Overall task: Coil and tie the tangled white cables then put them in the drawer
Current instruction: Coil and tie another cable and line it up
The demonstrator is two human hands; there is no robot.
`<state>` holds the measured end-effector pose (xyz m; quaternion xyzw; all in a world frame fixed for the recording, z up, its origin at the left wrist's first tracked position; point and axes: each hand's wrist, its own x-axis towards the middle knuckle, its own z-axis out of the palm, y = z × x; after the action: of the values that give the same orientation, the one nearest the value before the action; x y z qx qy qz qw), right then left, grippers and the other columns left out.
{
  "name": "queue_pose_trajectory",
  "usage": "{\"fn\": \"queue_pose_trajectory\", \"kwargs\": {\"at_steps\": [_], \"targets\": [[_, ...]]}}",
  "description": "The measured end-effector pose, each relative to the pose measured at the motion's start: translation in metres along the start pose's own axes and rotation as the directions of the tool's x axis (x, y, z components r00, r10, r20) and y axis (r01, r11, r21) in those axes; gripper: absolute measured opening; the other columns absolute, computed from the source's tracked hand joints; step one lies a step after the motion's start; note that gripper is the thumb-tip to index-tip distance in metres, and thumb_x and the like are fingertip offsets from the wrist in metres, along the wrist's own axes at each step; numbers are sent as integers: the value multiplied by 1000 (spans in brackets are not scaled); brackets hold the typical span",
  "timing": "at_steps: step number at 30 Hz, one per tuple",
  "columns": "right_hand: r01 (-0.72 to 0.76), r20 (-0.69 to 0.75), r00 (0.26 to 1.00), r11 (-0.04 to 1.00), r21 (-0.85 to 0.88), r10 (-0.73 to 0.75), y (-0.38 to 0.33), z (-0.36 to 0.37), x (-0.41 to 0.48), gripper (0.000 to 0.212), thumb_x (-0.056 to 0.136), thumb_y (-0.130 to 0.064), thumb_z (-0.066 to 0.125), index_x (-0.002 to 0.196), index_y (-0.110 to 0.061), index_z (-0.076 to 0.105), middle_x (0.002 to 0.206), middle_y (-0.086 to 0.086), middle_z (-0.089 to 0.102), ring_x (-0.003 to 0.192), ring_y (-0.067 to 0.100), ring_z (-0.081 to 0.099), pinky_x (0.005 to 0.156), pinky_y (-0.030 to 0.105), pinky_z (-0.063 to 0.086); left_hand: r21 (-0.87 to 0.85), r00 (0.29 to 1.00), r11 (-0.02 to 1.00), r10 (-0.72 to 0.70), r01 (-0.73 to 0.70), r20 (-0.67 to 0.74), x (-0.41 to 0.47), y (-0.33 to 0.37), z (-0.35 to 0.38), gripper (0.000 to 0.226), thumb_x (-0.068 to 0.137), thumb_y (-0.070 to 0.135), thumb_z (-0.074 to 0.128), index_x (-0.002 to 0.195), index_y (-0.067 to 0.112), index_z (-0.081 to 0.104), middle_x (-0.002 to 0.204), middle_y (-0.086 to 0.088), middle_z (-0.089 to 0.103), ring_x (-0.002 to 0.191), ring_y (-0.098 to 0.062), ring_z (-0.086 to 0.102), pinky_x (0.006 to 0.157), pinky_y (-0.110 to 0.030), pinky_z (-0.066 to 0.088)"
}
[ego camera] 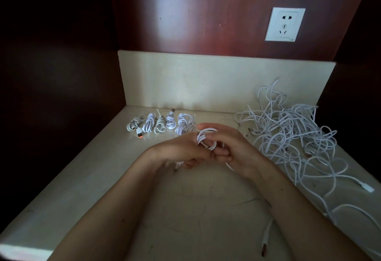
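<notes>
Above the middle of the tabletop [185, 209], the left grip [181, 150] and right grip [228, 149] meet. Both are clenched on a small coil of white cable [206, 140], fingers curled through its loops (one strand trails under the right palm). Behind them, near the pale backsplash [206, 83], a row of tied bundles [162, 124] lies side by side, one with an orange-tipped plug [139, 134]. The tangled pile [288, 132] sprawls to the right. Above it is a wall socket [285, 24], whose tiny corner mark is unreadable.
</notes>
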<state>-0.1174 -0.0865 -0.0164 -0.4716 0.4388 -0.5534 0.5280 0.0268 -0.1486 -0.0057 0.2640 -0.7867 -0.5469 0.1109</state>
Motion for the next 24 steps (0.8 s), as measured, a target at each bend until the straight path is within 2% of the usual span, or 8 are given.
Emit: {"fn": "queue_pose_trajectory", "kwargs": {"at_steps": [3,6,8,13,16,17,21,24], "targets": [[21,-7,1000,1000,15,-21,-5,0,-4,15,74,-14,67,88,-15,71,54,-2,50,36,0,24,34,13,15,-8,1000,1000,1,-1,8,0,3,1,27,89,-8,48,78,16,49,47,8,39,39,-6,35,41,-17,28],[27,-28,999,999,24,-26,-10,2,-7,17,69,-13,67,85,-11,63,54,-4,57,34,-2,27,33,11,16,62,999,998,31,-31,-6,2,1,2,13,89,-7,48,90,5,52,48,6,42,39,-8,39,39,-18,33],[27,-69,997,1000,-9,-27,-11,3,-8,9,76,-9,68,80,-10,60,51,-6,56,33,-2,30,33,11,17,137,997,988,68,-64,-28,4,-2,3,8,90,-3,51,97,-3,55,52,3,46,41,-10,43,42,-21,38],[71,-261,962,997,-37,-78,-4,6,-2,17,84,-7,69,71,-9,59,45,-6,44,32,0,33,31,12,21,388,977,915,172,-112,-123,13,-13,6,10,96,23,55,92,22,65,68,4,60,53,-6,55,55,-26,46],[144,-345,930,989,30,-125,-2,5,3,11,81,-10,72,75,-9,62,45,-4,45,32,2,34,31,14,22,539,938,839,244,-76,-247,16,-16,7,17,93,39,55,106,35,66,98,8,70,90,-7,65,81,-35,52],[168,-371,919,984,57,-135,-2,5,5,9,80,-10,72,76,-9,63,45,-4,45,32,3,33,31,13,23,556,914,829,266,-56,-306,16,-15,8,18,92,39,55,106,35,66,100,8,71,94,-11,65,83,-37,52],[197,-412,903,970,140,-124,-6,5,6,13,87,-7,66,75,-8,62,45,-4,42,30,1,30,30,13,21,560,799,825,386,-75,-462,14,-4,18,25,79,45,58,97,28,56,83,7,66,79,-13,63,72,-36,51],[200,-410,904,966,166,-116,-9,5,4,13,89,-7,63,76,-9,60,44,-6,42,30,0,31,29,13,21,349,807,931,285,-105,-518,12,0,22,45,59,62,55,85,27,43,72,8,62,64,-11,57,66,-35,47]]}}
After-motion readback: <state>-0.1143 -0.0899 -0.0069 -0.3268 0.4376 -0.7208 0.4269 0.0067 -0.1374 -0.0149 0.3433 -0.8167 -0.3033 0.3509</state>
